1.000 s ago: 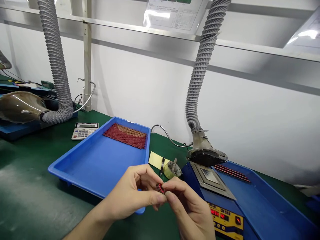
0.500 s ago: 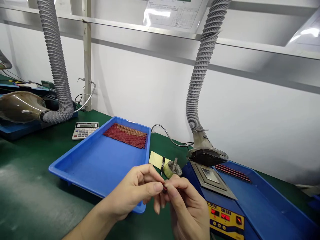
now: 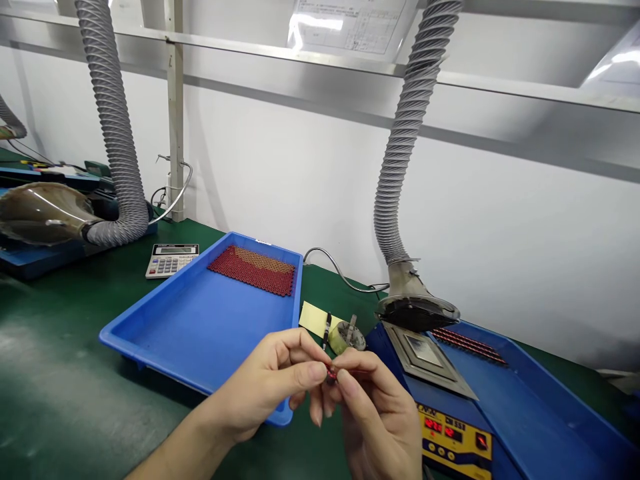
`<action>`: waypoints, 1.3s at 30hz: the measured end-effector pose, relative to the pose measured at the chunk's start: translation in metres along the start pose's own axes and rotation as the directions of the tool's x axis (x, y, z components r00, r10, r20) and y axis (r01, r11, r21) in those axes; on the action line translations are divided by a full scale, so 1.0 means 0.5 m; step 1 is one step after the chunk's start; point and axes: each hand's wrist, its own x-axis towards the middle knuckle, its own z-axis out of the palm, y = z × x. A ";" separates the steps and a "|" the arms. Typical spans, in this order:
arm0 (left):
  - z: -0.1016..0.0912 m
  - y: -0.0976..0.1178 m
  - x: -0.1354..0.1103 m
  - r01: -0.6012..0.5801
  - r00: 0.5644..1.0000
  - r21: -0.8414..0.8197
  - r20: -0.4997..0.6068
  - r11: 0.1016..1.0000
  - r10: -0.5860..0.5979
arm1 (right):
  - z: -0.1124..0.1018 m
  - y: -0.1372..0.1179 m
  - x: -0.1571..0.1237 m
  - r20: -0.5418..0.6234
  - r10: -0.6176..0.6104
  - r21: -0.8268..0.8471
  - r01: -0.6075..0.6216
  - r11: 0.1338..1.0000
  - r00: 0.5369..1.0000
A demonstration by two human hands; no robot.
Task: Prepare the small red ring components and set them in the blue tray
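Note:
My left hand (image 3: 265, 387) and my right hand (image 3: 375, 413) meet low in the middle of the view, fingertips pinched together on a small red wound coil (image 3: 331, 375). Most of the coil is hidden by the fingers. Behind my left hand lies a blue tray (image 3: 200, 327) with a flat patch of many red coils (image 3: 253, 268) at its far end. To the right stands a blue solder pot (image 3: 430, 373) with red digits on a yellow panel (image 3: 453, 437).
A grey ribbed fume hose (image 3: 405, 153) ends in a hood above the pot; a second hose (image 3: 113, 133) hangs at left. A calculator (image 3: 171, 259), a yellow note (image 3: 313, 319), a tape roll (image 3: 345, 337) and a right blue tray with red parts (image 3: 470, 343) lie on the green mat.
Both hands have shifted slightly right and up, and the fingertips have closed tighter around the coil, so less of it shows than a second ago.

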 end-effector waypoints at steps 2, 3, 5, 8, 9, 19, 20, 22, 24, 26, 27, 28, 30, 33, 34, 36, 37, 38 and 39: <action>-0.001 0.000 0.000 0.001 1.000 0.005 0.002 1.000 -0.001 | -0.004 0.004 0.002 0.046 -0.012 -0.003 0.012 1.000 0.999; -0.001 0.000 0.000 0.002 1.000 0.006 0.003 1.000 -0.002 | -0.007 0.006 0.004 0.071 -0.016 0.002 0.016 1.000 0.997; -0.001 0.000 0.000 0.005 1.000 0.008 0.005 1.000 -0.005 | -0.011 0.011 0.006 0.094 -0.009 0.010 0.009 1.000 0.996; 0.000 0.000 0.001 0.009 1.000 0.008 0.005 1.000 -0.009 | -0.012 0.014 0.008 0.092 -0.003 0.017 0.001 1.000 0.996; -0.001 -0.001 0.002 0.008 1.000 0.008 0.005 1.000 -0.008 | -0.011 0.014 0.007 0.092 -0.008 0.011 0.007 1.000 0.996; -0.005 -0.005 -0.003 0.011 1.000 0.009 0.002 1.000 -0.011 | 0.001 0.010 -0.001 -0.023 -0.021 -0.024 0.021 0.999 1.000; -0.004 -0.005 -0.003 0.010 1.000 0.006 0.006 1.000 -0.010 | -0.002 0.013 0.000 -0.015 -0.038 -0.046 0.037 0.998 0.999; -0.004 -0.005 -0.003 0.004 1.000 -0.003 0.019 1.000 -0.004 | -0.009 0.017 0.002 -0.024 -0.071 -0.082 0.069 0.994 0.997; -0.003 -0.003 -0.004 -0.002 1.000 -0.014 0.029 1.000 0.002 | -0.013 0.021 0.004 -0.048 -0.105 -0.102 0.099 0.990 0.993; -0.002 0.000 -0.005 0.007 1.000 -0.014 0.023 1.000 -0.006 | -0.015 0.023 0.005 -0.056 -0.142 -0.100 0.136 0.986 0.988; -0.002 0.001 -0.005 0.018 1.000 -0.009 0.016 1.000 -0.017 | -0.017 0.024 0.005 -0.051 -0.159 -0.097 0.154 0.983 0.986; -0.002 0.003 -0.005 0.029 1.000 -0.001 0.011 1.000 -0.029 | -0.018 0.025 0.005 -0.041 -0.179 -0.097 0.175 0.980 0.983; -0.003 0.006 -0.006 0.041 0.999 0.015 0.007 0.999 -0.041 | -0.021 0.024 0.004 -0.022 -0.212 -0.120 0.208 0.971 0.977; -0.002 0.010 -0.008 0.003 1.000 0.026 -0.016 1.000 -0.003 | -0.026 0.014 0.000 0.011 -0.217 -0.206 0.215 0.955 0.976; -0.001 0.011 -0.009 -0.016 0.999 0.024 -0.027 1.000 0.017 | -0.027 0.009 -0.001 0.025 -0.195 -0.242 0.195 0.951 0.981; 0.001 0.012 -0.011 -0.049 0.998 0.005 -0.040 0.999 0.049 | -0.032 -0.003 -0.002 0.073 -0.111 -0.339 0.130 0.932 0.991; 0.002 0.012 -0.011 -0.059 0.997 -0.012 -0.040 0.998 0.059 | -0.035 -0.008 -0.002 0.106 -0.056 -0.400 0.094 0.912 0.993; 0.003 0.012 -0.012 -0.065 0.997 -0.032 -0.035 0.997 0.064 | -0.039 -0.013 -0.002 0.139 0.003 -0.459 0.062 0.886 0.990; 0.003 0.011 -0.012 -0.062 0.998 -0.052 -0.025 0.997 0.061 | -0.043 -0.016 0.000 0.161 0.047 -0.499 0.040 0.865 0.986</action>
